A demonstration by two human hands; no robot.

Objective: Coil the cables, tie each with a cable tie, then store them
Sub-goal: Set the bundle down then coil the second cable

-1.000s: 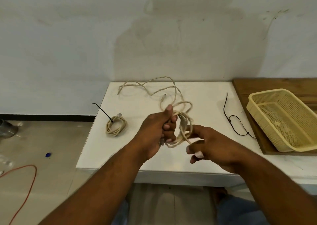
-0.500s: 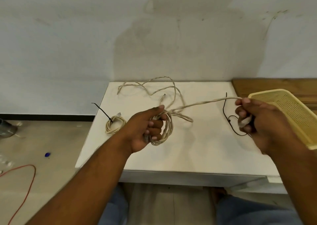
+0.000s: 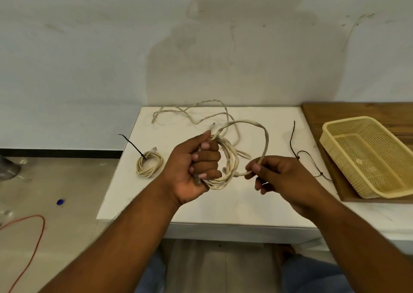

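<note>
My left hand [image 3: 196, 167] is closed around a bundle of beige cable loops [image 3: 228, 158] held above the white table [image 3: 223, 205]. My right hand [image 3: 279, 174] pinches the same cable, which arcs up and over in a wide loop [image 3: 257, 124] back to the bundle. The cable's loose tail [image 3: 190, 111] trails across the table's far side. A finished beige coil [image 3: 149, 163] bound with a black cable tie lies near the table's left edge. Loose black cable ties [image 3: 300, 156] lie to the right of my hands.
A yellow perforated plastic basket [image 3: 348, 158] sits on a wooden board [image 3: 324, 114] at the right. An orange cord [image 3: 33, 237] and a small blue object [image 3: 60, 201] lie on the floor at left. A wall stands right behind the table.
My right hand, stretched out right with the cable taut half a second ago, has swung back toward the left hand, forming a new loop. The left hand kept its hold on the bundle.
</note>
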